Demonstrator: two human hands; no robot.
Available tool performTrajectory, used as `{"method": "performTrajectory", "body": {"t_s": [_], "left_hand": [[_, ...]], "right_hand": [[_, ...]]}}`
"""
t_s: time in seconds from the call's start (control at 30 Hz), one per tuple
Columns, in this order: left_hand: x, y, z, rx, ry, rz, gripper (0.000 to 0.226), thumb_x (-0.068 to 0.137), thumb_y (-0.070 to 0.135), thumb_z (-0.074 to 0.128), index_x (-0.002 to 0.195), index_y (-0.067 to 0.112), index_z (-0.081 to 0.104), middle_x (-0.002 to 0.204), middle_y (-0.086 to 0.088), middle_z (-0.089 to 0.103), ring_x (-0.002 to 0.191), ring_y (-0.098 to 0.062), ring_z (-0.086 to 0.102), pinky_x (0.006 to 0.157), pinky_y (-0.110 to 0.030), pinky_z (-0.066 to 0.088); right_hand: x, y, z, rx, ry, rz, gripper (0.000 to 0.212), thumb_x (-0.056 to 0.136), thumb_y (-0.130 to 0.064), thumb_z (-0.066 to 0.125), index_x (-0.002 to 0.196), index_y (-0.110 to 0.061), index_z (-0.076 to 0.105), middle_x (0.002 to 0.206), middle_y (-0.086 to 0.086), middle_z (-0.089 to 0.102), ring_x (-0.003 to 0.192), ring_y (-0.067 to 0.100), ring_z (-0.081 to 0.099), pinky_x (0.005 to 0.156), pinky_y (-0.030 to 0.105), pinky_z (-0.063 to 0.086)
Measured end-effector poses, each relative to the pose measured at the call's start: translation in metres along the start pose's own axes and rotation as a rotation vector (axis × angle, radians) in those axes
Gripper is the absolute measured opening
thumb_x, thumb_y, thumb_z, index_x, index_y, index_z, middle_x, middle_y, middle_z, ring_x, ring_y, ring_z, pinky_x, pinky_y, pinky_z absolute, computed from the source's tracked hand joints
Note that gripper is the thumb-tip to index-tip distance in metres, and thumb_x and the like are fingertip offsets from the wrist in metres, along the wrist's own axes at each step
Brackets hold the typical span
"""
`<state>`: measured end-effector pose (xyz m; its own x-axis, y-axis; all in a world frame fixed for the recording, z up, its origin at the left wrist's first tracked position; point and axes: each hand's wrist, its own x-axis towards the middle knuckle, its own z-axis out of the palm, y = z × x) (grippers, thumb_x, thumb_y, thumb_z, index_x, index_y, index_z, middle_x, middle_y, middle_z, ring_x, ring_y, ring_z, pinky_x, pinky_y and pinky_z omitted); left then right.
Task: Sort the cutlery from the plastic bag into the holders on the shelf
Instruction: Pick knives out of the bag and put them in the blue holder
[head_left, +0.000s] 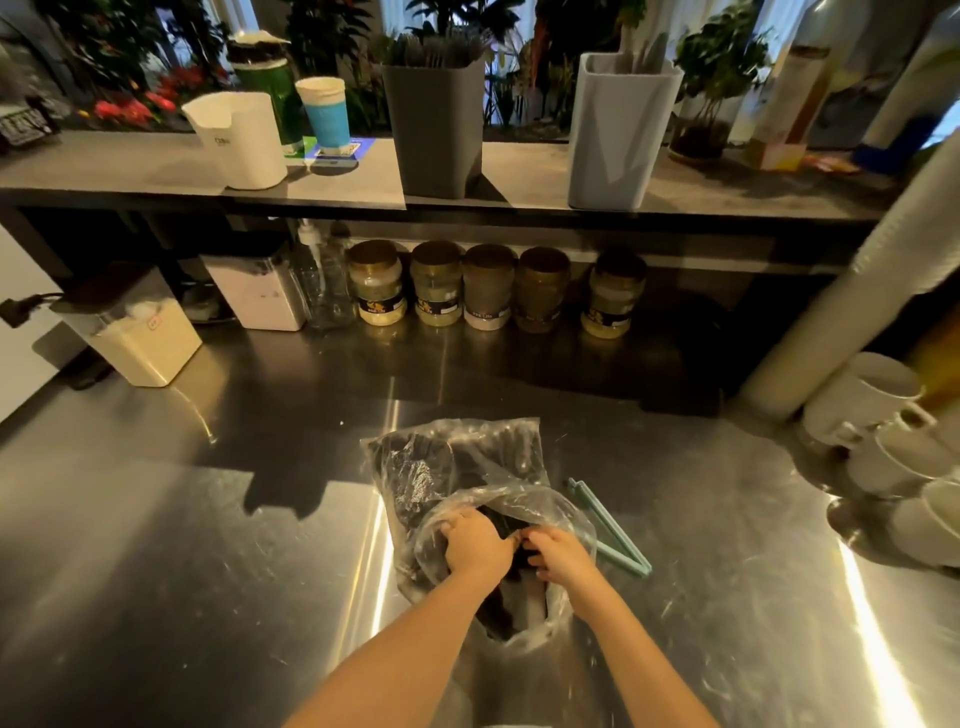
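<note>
A scratched stainless-steel worktop (208, 519) fills the foreground, streaked with bright reflections of light. Along its far edge runs a dark grey shelf (130, 166) on a black frame. Behind the shelf, leafy plants (322, 31) and red flowers (130, 106) stand before bright windows (244, 13).

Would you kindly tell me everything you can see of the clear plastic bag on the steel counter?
The plastic bag is thin, clear and crinkled, lying on the steel counter with its open mouth toward the person. Dark cutlery fills it. The left hand and right hand both reach into the mouth; what their fingers hold is hidden. A pale green bag clip lies just to its right.
</note>
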<state>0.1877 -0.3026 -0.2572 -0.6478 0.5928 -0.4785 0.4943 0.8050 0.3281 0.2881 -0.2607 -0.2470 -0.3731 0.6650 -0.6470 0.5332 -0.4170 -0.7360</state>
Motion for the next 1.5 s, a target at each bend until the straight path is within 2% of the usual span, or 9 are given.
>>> {"method": "performTrajectory", "body": {"t_s": [0.27,0.43,0.67,0.83,1.0,1.13,1.27,1.43,1.5], "left_hand": [[0.005,0.018,0.016,0.088,0.047,-0.071,0.069,0.093,0.031,0.055,0.141,-0.007,0.025,0.140,-0.027,0.036,0.125,-0.030,0.043,0.097,-0.028,0.042],[0.007,0.003,0.019,-0.210,-0.038,-0.072,0.036,0.091,0.017,0.058,0.121,0.000,0.049,0.120,-0.014,0.058,0.112,-0.028,0.057,0.087,-0.033,0.049],[0.012,-0.015,0.009,-0.647,-0.411,-0.164,0.060,0.088,0.011,0.059,0.142,0.004,0.033,0.138,-0.018,0.044,0.123,-0.030,0.046,0.095,-0.034,0.041],[0.005,-0.026,-0.006,-0.973,-0.556,-0.245,0.010,0.093,-0.004,0.042,0.095,-0.006,0.052,0.076,-0.017,0.056,0.062,-0.022,0.056,0.054,-0.028,0.051],[0.000,-0.025,-0.027,-1.177,-0.647,-0.298,0.025,0.097,0.007,0.042,0.073,0.007,0.050,0.052,-0.003,0.047,0.040,-0.011,0.042,0.038,-0.018,0.037],[-0.001,-0.018,-0.037,-1.253,-0.602,-0.343,0.030,0.100,0.018,0.042,0.072,0.009,0.047,0.044,0.001,0.044,0.029,-0.007,0.037,0.032,-0.013,0.030],[-0.014,-0.014,-0.048,-1.271,-0.664,-0.317,0.027,0.099,0.009,0.041,0.074,0.005,0.049,0.046,-0.002,0.046,0.032,-0.008,0.040,0.033,-0.015,0.033],[-0.037,-0.016,-0.066,-1.294,-0.712,-0.293,0.020,0.098,0.003,0.040,0.081,0.001,0.052,0.050,-0.005,0.050,0.036,-0.010,0.046,0.035,-0.017,0.038],[-0.045,-0.020,-0.072,-1.292,-0.739,-0.295,0.018,0.098,0.003,0.040,0.083,0.001,0.051,0.051,-0.006,0.049,0.036,-0.010,0.045,0.034,-0.016,0.038]], "right_hand": [[0.000,0.009,-0.013,0.036,0.020,0.037,0.018,0.100,-0.017,0.038,0.107,-0.014,0.055,0.101,0.006,0.059,0.083,0.016,0.055,0.063,0.022,0.041],[-0.001,0.014,-0.019,0.040,0.017,0.059,0.029,0.100,-0.014,0.037,0.121,-0.006,0.055,0.109,0.013,0.061,0.087,0.019,0.056,0.063,0.021,0.041],[0.001,0.009,-0.016,0.111,-0.005,0.093,0.026,0.099,-0.014,0.040,0.117,-0.004,0.056,0.099,0.011,0.060,0.062,0.012,0.051,0.054,0.021,0.035],[0.001,0.005,-0.009,0.060,-0.064,0.112,0.027,0.099,-0.017,0.041,0.119,-0.006,0.055,0.097,0.008,0.061,0.065,0.012,0.052,0.058,0.021,0.039],[-0.005,-0.006,-0.003,0.027,-0.095,0.112,0.032,0.099,-0.016,0.042,0.122,0.002,0.055,0.083,0.004,0.059,0.066,0.013,0.053,0.059,0.021,0.041],[-0.012,-0.017,0.007,0.063,-0.190,0.145,0.041,0.098,-0.009,0.037,0.129,0.018,0.039,0.064,-0.001,0.044,0.050,0.010,0.039,0.047,0.018,0.028],[-0.018,-0.020,0.013,0.121,-0.254,0.066,0.034,0.101,-0.026,0.040,0.108,-0.003,0.065,0.083,0.004,0.066,0.078,0.016,0.063,0.089,0.034,0.050],[-0.024,-0.029,0.010,0.271,-0.366,0.066,0.037,0.100,-0.038,0.042,0.098,-0.006,0.062,0.072,0.003,0.061,0.071,0.015,0.061,0.073,0.029,0.055],[-0.030,-0.032,0.009,0.221,-0.410,0.047,0.046,0.098,-0.045,0.042,0.101,-0.005,0.064,0.075,0.004,0.064,0.075,0.015,0.063,0.079,0.032,0.056]]}}
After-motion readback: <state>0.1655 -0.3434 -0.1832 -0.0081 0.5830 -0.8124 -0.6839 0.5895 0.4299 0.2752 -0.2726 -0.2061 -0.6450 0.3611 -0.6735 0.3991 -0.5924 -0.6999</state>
